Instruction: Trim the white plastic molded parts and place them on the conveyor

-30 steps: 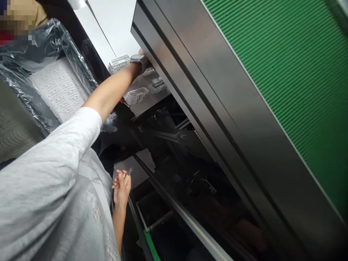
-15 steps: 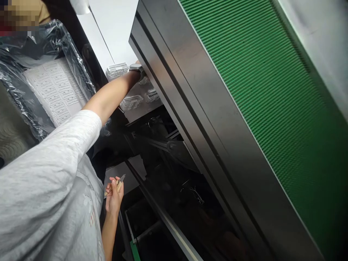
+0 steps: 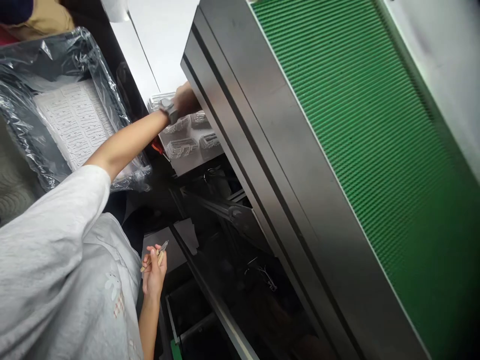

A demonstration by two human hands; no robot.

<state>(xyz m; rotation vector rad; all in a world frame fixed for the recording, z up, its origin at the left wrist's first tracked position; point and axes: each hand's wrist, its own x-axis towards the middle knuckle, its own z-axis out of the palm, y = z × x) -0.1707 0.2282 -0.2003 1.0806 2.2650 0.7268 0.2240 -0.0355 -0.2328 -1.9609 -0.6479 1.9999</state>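
My left hand (image 3: 186,97), below a wristwatch (image 3: 169,110), reaches past the edge of the metal conveyor frame (image 3: 285,150); its fingers are hidden there. Close beneath it are stacks of pale flat pieces (image 3: 182,148) with thin bars, lying on a white work surface (image 3: 187,162). My right hand (image 3: 153,275) is low in front of my body, palm turned up. Its fingers are closed around small nippers (image 3: 160,254) with cream handles, whose metal jaws point away from me.
A green ribbed conveyor belt (image 3: 356,115) runs along the right. At the left stands a bin lined with clear plastic (image 3: 28,135), holding stacked pale sheets of parts (image 3: 80,120). Dark metal bars (image 3: 217,300) lie under the conveyor. Part of another person (image 3: 48,20) shows at top left.
My left forearm has drawn back a little, so the watch and more of the hand show beside the conveyor frame. My right hand keeps the nippers in much the same place.
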